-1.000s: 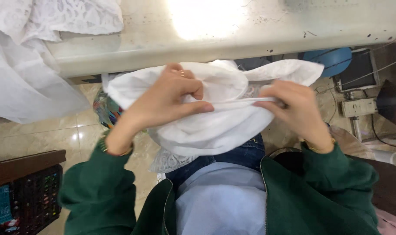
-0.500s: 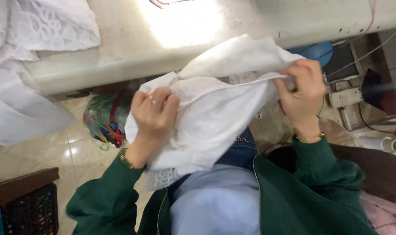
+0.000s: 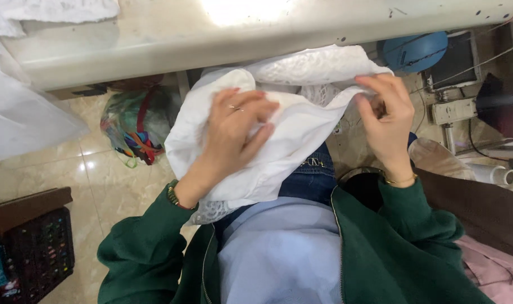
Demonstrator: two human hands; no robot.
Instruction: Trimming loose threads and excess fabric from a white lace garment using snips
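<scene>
Change since earlier frame: both hands sit closer together and lower; the white cloth, stretched taut between them half a second ago, is now bunched over the lap.
Left hand [image 3: 234, 132]: lies palm-down on the white cloth [image 3: 290, 135], fingers spread and pressing into the folds; a ring shows on one finger and a bracelet at the wrist. Whether any fabric is pinched underneath, I cannot tell.
Right hand [image 3: 387, 115]: raised at the cloth's right edge, fingers curled, thumb and fingertips closed on the fabric edge; a gold bangle sits at the wrist.
Hands, relation: apart, one at each side of the bundle.
White cloth: gathered in a loose heap over the person's lap, just below the worktop's front edge; a lace-patterned part shows at the top, and a lace trim hangs out at the lower left.
Clothing: green zip jacket [image 3: 403, 247] with both sleeves reaching up to the cloth, pale blue top, blue jeans under the bundle.
Worktop [image 3: 155, 39]: pale, glossy, running across the top of the view, with more white fabric [image 3: 20, 107] draped over its left end.
Floor: beige tiles, with a bag of coloured scraps [image 3: 135, 126] under the worktop.
Left edge: dark crate [image 3: 34, 253].
Right side: blue round object [image 3: 417, 50] and cables.
</scene>
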